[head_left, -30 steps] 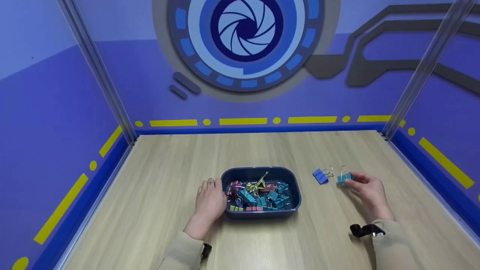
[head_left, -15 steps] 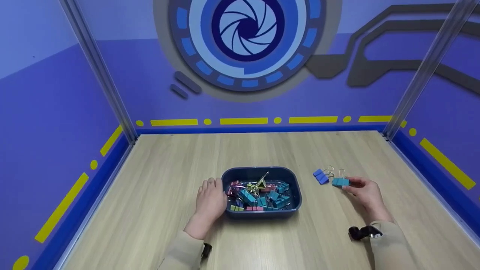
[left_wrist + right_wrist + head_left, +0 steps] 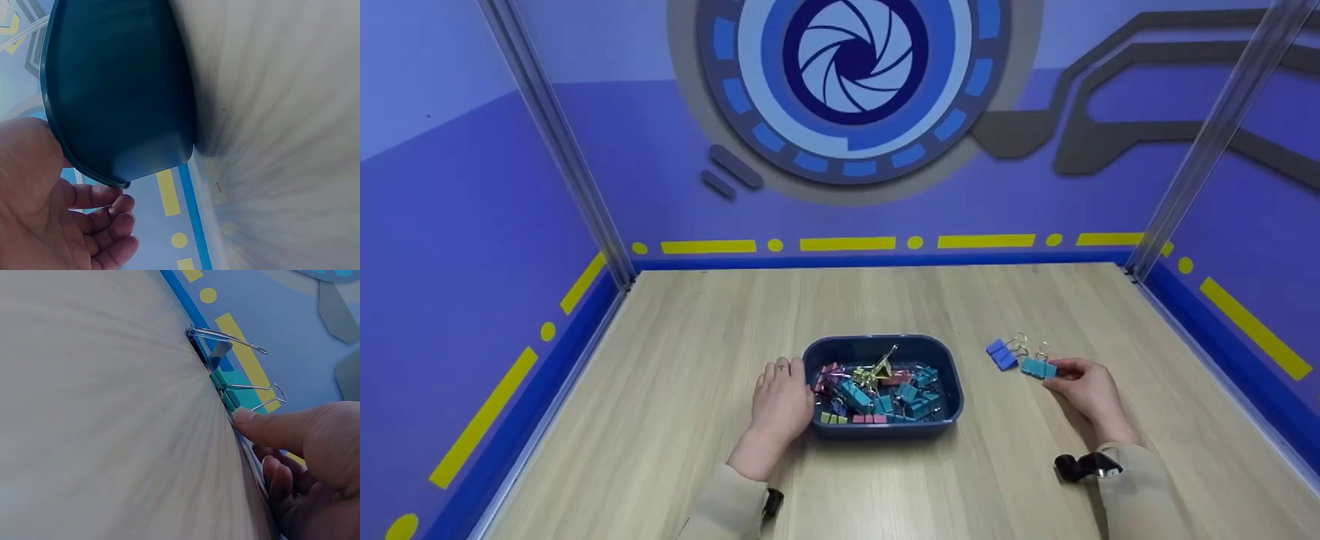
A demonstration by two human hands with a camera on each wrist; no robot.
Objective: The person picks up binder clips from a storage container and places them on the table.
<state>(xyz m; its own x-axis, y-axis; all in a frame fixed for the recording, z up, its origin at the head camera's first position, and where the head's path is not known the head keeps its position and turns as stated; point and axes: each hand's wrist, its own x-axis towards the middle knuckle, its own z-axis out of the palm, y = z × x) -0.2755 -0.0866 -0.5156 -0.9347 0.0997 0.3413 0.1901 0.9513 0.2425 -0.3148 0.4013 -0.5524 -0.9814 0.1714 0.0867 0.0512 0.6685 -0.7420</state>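
Note:
My right hand (image 3: 1087, 386) pinches one end of a teal binder clip (image 3: 1038, 367), low over the table on the right. In the right wrist view the thumb presses the near end of this teal clip (image 3: 239, 391), and its wire handles stick out sideways. Just left of it lies a blue binder clip (image 3: 1002, 355), handles pointing right. My left hand (image 3: 781, 401) holds the left rim of a dark blue plastic box (image 3: 885, 429). From the left wrist, the fingers curl at the corner of the box (image 3: 121, 90), and the thumb's end is hidden behind the rim.
Inside the box lie several binder clips in teal, pink and yellow-green, and a gold clip (image 3: 881, 367) stands up among them. The wooden table (image 3: 697, 322) ends at blue-purple panels (image 3: 847, 217) at the back and both sides.
My right hand has moved the teal binder clip left and slightly towards me, beside the blue one, and the clip has turned a little. The left hand and the box have stayed in place.

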